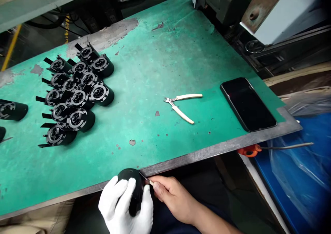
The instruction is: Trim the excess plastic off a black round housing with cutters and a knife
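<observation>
My left hand [126, 206], in a white glove, is wrapped round a black rounded plastic part [130, 173] at the table's front edge. Bare, my right hand [172, 196] pinches a thin-bladed tool [150, 181] that looks like a small knife, mostly hidden by the fingers. Its tip meets or nearly meets the right side of the black part; exact contact I cannot tell. Farther back, a pair of side cutters [178, 103] with cream handles lies spread on the table. Several black cylindrical housings [77, 98] stand grouped at the left, their detailed ends facing up.
The green table top [144, 82] is worn, with a grey metal front edge [196, 156]. A black phone [248, 103] lies at the right. An orange-handled tool [250, 150] sticks out beyond the edge over blue plastic [297, 179]. Another black housing [15, 110] lies far left.
</observation>
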The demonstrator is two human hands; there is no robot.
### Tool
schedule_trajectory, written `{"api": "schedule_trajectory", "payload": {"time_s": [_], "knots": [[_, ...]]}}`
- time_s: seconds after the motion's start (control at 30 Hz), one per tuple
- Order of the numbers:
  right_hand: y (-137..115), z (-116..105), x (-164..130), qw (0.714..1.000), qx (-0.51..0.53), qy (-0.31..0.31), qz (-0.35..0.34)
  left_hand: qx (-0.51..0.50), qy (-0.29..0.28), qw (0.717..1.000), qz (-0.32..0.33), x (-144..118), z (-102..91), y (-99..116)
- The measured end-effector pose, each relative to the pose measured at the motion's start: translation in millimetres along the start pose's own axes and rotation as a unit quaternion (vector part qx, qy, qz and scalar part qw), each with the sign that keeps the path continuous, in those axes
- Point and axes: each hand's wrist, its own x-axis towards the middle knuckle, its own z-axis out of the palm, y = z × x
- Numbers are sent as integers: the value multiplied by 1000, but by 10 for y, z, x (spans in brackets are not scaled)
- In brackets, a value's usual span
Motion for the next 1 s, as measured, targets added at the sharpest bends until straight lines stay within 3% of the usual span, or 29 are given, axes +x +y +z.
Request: {"api": "schedule_trajectory", "payload": {"time_s": [0.23, 0.43, 0.57, 0.73, 1.0], "knots": [[-70, 38, 16, 997, -70, 35, -13, -8, 10, 999, 40, -56, 13, -69], [1, 79, -1, 996, -70, 49, -10, -36, 23, 996, 84, -99, 20, -94], [-23, 12, -14, 998, -45, 36, -37, -50, 11, 995, 89, -114, 1, -106], [-111, -72, 20, 991, -112, -1, -71, -68, -6, 993, 96, -125, -20, -121], [-42, -31, 106, 989, -141, 20, -51, -75, -5, 995, 66, -50, -7, -62]]}}
